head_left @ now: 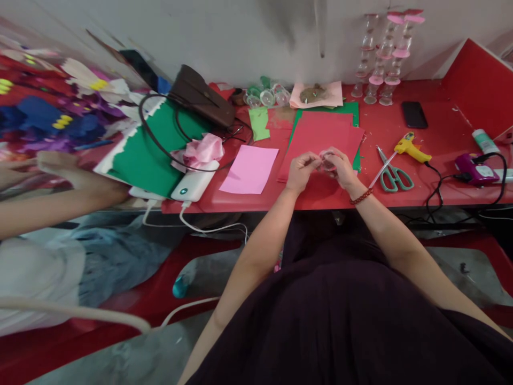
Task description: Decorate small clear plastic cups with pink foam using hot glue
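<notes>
Over a stack of red sheets, my left hand and my right hand meet around a small clear cup with a pink rim. Left fingers pinch its left edge, while the right fingers wrap its other side. A pink sheet lies left of my left hand. To the right of my right hand are grey-green scissors and a yellow glue gun with a glue stick in it.
Stacked clear cups with pink discs stand by the wall. A black phone and purple device lie right. Left are a brown case, white power bank, green board and another person's arm.
</notes>
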Motion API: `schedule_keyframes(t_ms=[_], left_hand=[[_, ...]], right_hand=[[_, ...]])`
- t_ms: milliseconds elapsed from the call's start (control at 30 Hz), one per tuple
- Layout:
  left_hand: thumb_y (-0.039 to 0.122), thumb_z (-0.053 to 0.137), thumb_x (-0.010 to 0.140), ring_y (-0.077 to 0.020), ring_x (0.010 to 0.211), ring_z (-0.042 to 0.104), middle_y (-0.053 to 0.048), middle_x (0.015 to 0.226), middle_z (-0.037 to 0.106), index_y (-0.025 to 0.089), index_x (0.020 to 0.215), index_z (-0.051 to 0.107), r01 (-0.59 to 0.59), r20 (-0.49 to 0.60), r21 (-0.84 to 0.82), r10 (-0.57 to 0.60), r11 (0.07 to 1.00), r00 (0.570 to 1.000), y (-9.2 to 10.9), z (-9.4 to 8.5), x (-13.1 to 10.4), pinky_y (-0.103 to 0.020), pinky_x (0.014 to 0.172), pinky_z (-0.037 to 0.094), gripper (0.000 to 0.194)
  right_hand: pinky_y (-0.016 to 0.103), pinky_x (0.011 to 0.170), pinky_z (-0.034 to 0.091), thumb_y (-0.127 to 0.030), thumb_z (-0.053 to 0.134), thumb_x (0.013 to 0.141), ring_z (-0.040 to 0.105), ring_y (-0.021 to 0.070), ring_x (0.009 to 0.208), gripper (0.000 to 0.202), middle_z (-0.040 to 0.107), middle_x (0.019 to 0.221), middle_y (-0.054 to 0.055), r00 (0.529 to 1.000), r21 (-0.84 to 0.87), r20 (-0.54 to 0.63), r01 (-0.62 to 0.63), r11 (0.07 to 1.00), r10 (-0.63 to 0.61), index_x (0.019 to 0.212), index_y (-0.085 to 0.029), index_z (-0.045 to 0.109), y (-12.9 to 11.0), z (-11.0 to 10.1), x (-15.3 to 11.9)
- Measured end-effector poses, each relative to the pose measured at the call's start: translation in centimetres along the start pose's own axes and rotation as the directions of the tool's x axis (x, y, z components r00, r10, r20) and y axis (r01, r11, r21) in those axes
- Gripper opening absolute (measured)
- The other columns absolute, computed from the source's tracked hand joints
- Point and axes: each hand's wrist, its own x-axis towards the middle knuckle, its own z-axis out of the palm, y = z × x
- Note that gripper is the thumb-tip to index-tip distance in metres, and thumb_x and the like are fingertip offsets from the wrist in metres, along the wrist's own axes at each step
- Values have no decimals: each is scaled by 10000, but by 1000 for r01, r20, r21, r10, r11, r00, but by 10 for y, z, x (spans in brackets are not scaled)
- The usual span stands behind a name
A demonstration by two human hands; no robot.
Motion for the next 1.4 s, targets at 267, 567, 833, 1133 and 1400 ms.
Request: schedule_keyframes(t_ms=[267,567,833,1133,1400], left_hand=[[556,842,833,-141,742,674,-3,797,705,232,888,716,-53,-36,79,56,995,998,-7,3,0,-294,747,563,351],[569,704,954,-227,1072,709,-93,1118,747,249,809,776,-206,-96,364,256,908,962,-9,-4,1,-417,1000,561,358],[413,674,1004,-191,891,717,-47,886,753,230,798,721,-134,-225,451,257,882,940,-9,-5,2,-343,894,575,279],[267,639,975,-152,757,721,-11,814,760,239,936,788,16,-533,385,208,923,820,10,-36,-33,-305,823,595,156],[64,534,709,-296,944,726,-60,926,811,265,890,851,392,-489,713,11,581,872,51,-118,-151,-509,1024,561,417]], right_hand=[[205,449,258,-744,749,803,458,85,545,535,545,682,-44,999,79,-30,-18,997,20,852,-249,552,-1,-2,0],[214,477,274,-392,764,789,400,82,555,267,549,729,-55,1000,30,9,-8,1000,8,900,-265,557,-5,0,-1],[210,498,251,-227,645,728,345,85,560,186,489,704,-59,992,7,122,-34,999,33,894,-253,565,2,1,-3],[212,483,268,-272,661,742,384,89,572,191,542,764,-45,997,119,72,-36,992,28,915,-256,580,-2,-3,-2],[207,489,318,-306,642,878,427,66,552,92,599,818,-15,989,104,83,-134,986,126,863,-221,611,-9,-1,1]])
